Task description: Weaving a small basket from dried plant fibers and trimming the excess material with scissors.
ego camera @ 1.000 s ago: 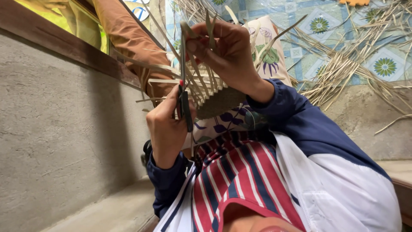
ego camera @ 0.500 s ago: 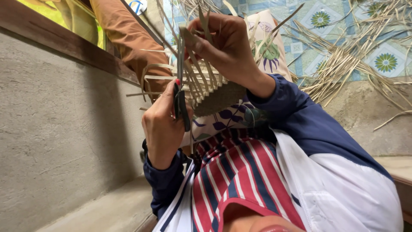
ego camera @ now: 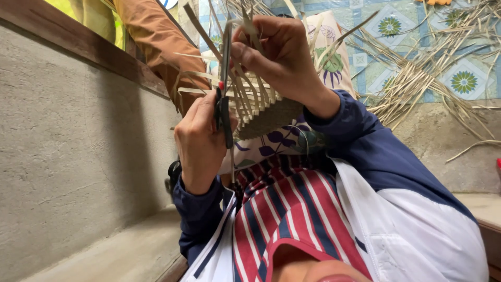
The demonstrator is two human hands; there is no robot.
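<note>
step in hand, as judged: loose ends of a half-made weave (ego camera: 269,112) are being trimmed w/ scissors (ego camera: 225,107).

l. hand (ego camera: 201,141): closed round the scissor handles, thumb side toward the camera. whether the blades are parted or shut cannot be told; they are seen edge-on.

r. hand (ego camera: 284,57): fingers narrowed to a pinch on a bunch of upright strips (ego camera: 245,89) at the top of the weave, so the piece is steadied from above.

position: weave is held in the air betw. both hands, in front of the chest, above a floral cloth (ego camera: 274,143) on the lap. scissors are just beside its left edge, touching or nearly touching the outer strips; contact cannot be confirmed.

orientation: scissors' long axis runs near vertical in frame, handles low in the l. fist, tips pointed up and away from the body. strips lie roughly parallel to the blades, fanned slightly; woven base is tilted, lower edge toward the r. wrist.

next move, as judged: one strip would need to be separated from its neighbours and set betw. the blades, w/ the r. pinch kept firm so the weave is not twisted.

surroundings: more loose strips are noted on the tiled floor (ego camera: 469,57), well apart; an orange-clad limb (ego camera: 156,42) of another person is seen beyond the weave; concrete wall (ego camera: 78,156) at left.
</note>
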